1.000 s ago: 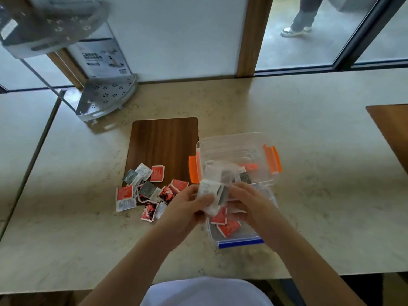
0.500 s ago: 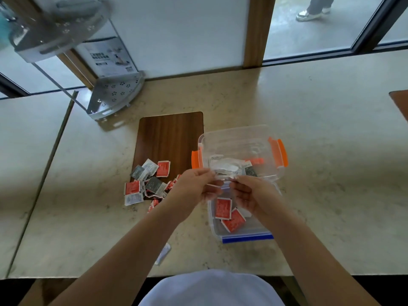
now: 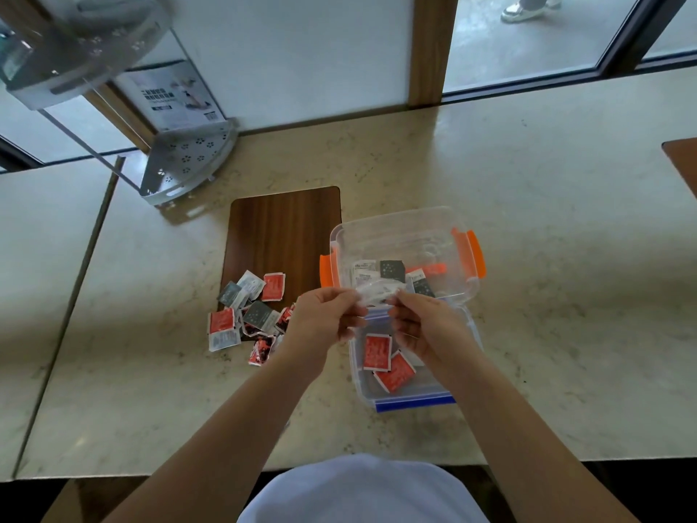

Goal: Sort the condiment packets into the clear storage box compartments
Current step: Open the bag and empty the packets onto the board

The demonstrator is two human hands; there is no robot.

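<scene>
**Head view: packet held over box**

Head view shows both hands raised above the clear box (image 3: 467,334). The left hand (image 3: 324,318) and right hand (image 3: 422,322) pinch one pale packet (image 3: 377,290) between them, fingers (image 3: 349,296) clenched on its opposite ends. The packet's long axis runs left to right, roughly level, directly above the divide between the far compartment and the near one. Grey and white packets (image 3: 392,271) lie in the far compartment; two red packets (image 3: 377,351) lie in the near compartment, below the hands. Judgement: the held packet belongs in the far compartment, just beyond the fingertips; both hands are equally near.

The unsorted pile (image 3: 245,315) lies on the desk (image 3: 565,258), left of the box, partly on a wooden board (image 3: 283,228).

The packet's print is blurred. The left forearm hides part of the pile; the right hand covers part of the near compartment.
</scene>
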